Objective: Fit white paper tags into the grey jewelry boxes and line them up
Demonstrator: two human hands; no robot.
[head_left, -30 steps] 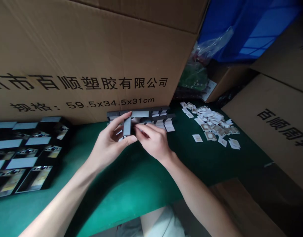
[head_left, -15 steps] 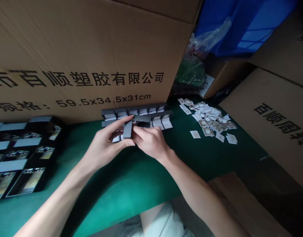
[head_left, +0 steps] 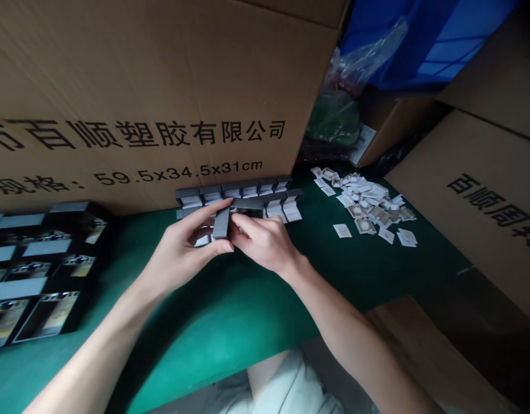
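My left hand pinches a small grey box between thumb and forefinger, held on edge above the green table. My right hand is closed against the same box from the right, its fingertips pressed to the box's side. Just behind both hands, two rows of open small grey boxes with white inserts lie along the foot of a large cardboard carton.
Open black boxes with grey lids fill the table's left side. A heap of small white packets lies at the right. More cartons stand at the right; a blue crate and plastic bags sit behind.
Both hands stay on the small grey box with hardly any shift. The view has drifted slightly, so everything sits a little higher and left in the frame.
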